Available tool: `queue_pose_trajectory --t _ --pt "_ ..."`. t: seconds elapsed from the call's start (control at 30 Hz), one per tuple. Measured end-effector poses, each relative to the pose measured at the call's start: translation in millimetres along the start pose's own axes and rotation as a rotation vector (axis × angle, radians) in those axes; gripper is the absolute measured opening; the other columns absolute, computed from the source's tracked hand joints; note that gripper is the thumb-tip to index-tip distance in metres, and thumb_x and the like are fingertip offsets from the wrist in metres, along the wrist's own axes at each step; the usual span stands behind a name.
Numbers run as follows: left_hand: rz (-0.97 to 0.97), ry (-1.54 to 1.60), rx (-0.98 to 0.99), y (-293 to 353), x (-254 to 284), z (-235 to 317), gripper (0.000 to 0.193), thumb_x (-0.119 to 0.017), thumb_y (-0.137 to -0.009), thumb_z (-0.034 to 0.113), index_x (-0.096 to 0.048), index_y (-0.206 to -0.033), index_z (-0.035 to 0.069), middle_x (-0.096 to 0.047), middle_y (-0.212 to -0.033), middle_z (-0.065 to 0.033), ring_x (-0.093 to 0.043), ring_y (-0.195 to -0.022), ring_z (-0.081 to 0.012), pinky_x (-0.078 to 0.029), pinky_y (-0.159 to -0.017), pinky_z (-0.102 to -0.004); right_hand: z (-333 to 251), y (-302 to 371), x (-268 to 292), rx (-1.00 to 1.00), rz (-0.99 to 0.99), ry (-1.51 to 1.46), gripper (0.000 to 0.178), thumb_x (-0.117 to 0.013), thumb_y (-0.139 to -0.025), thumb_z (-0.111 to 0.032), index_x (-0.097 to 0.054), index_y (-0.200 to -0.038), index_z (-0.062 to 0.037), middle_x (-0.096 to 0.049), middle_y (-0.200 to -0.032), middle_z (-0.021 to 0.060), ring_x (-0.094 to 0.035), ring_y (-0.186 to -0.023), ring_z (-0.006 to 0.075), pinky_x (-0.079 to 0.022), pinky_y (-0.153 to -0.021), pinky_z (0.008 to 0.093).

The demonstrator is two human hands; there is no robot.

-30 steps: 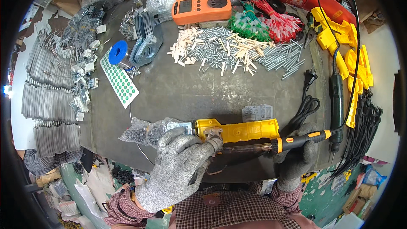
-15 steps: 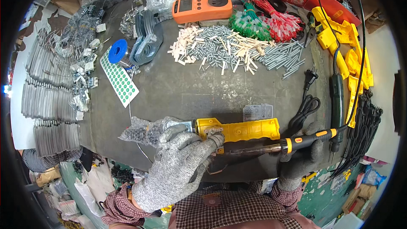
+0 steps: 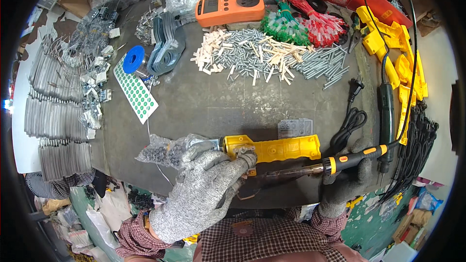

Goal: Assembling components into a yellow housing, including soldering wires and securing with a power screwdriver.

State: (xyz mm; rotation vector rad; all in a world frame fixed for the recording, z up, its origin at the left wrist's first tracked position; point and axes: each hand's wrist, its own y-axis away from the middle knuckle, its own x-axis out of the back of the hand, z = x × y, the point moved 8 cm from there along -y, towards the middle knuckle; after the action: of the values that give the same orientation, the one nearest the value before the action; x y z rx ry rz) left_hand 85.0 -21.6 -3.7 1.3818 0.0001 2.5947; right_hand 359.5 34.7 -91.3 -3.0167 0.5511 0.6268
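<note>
My left hand [image 3: 201, 191], in a grey knit glove, is closed over the wide left end of a yellow plastic housing [image 3: 289, 147]. Its fingertips press at small metal terminals [image 3: 242, 151] inside that end; whatever lies under the fingers is hidden. A metal piece [image 3: 206, 143] sticks out of the housing to the left. My right hand [image 3: 347, 177], also gloved, wraps around the black, orange and yellow handle of a soldering iron [image 3: 357, 159]. The iron's dark metal shaft points left, its tip near the left fingertips; I cannot tell whether it touches anything.
A bag of small parts [image 3: 162, 151] lies by my left hand. Behind are a solder spool [image 3: 134, 60], a sticker sheet [image 3: 136, 90], screws [image 3: 247, 53], an orange meter [image 3: 230, 8] and red-and-green wired lights. A coiled cord [image 3: 350, 126] and an electric screwdriver [image 3: 386, 128] sit right.
The soldering iron and my right hand have shifted very slightly to the right. My left hand keeps its hold on the yellow housing.
</note>
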Motion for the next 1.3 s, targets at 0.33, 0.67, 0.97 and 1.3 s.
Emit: queue_pose_trajectory --t 0.33,0.67,0.97,1.3 --pt "-0.007 0.013 -0.017 -0.5 -1.2 -0.7 0.043 -0.070 -0.082 0.008 -0.068 -0.125 0.005 -0.067 -0.095 -0.0092 -0.060 -0.099 -0.0282 -0.037 -0.098 -0.0468 5.2 0.8 -2.1 -0.084 -0.122 -0.059 0.049 -0.062 -0.095 -0.037 -0.052 -0.124 0.0007 -0.065 -0.090 0.0108 -0.064 -0.071 0.0178 -0.055 -0.063 0.0280" --pt "-0.003 0.018 0.007 -1.4 0.0 -0.8 0.049 -0.073 -0.078 0.006 -0.067 -0.127 0.006 -0.066 -0.093 -0.0085 -0.059 -0.094 -0.0284 -0.038 -0.094 -0.0461 17.0 2.4 16.8 -0.139 -0.075 -0.087 0.053 -0.066 -0.093 -0.038 -0.051 -0.126 0.0006 -0.064 -0.099 0.0110 -0.065 -0.085 0.0188 -0.055 -0.078 0.0312" --pt "-0.057 0.050 0.022 1.7 -5.1 -4.6 0.049 -0.070 -0.083 0.007 -0.063 -0.131 0.006 -0.065 -0.099 -0.0092 -0.061 -0.099 -0.0276 -0.036 -0.100 -0.0479 9.1 1.7 1.2 -0.136 -0.178 -0.083 0.051 -0.064 -0.093 -0.038 -0.051 -0.125 0.0007 -0.065 -0.097 0.0116 -0.065 -0.079 0.0196 -0.056 -0.073 0.0301" --pt "0.059 0.019 0.010 -1.3 0.2 -1.4 0.050 -0.076 -0.074 0.006 -0.071 -0.123 0.008 -0.065 -0.089 -0.0081 -0.060 -0.088 -0.0294 -0.041 -0.087 -0.0441 18.0 2.8 17.3 -0.165 -0.115 -0.030 0.054 -0.062 -0.094 -0.034 -0.051 -0.133 0.0015 -0.068 -0.102 0.0134 -0.069 -0.084 0.0206 -0.058 -0.078 0.0313"
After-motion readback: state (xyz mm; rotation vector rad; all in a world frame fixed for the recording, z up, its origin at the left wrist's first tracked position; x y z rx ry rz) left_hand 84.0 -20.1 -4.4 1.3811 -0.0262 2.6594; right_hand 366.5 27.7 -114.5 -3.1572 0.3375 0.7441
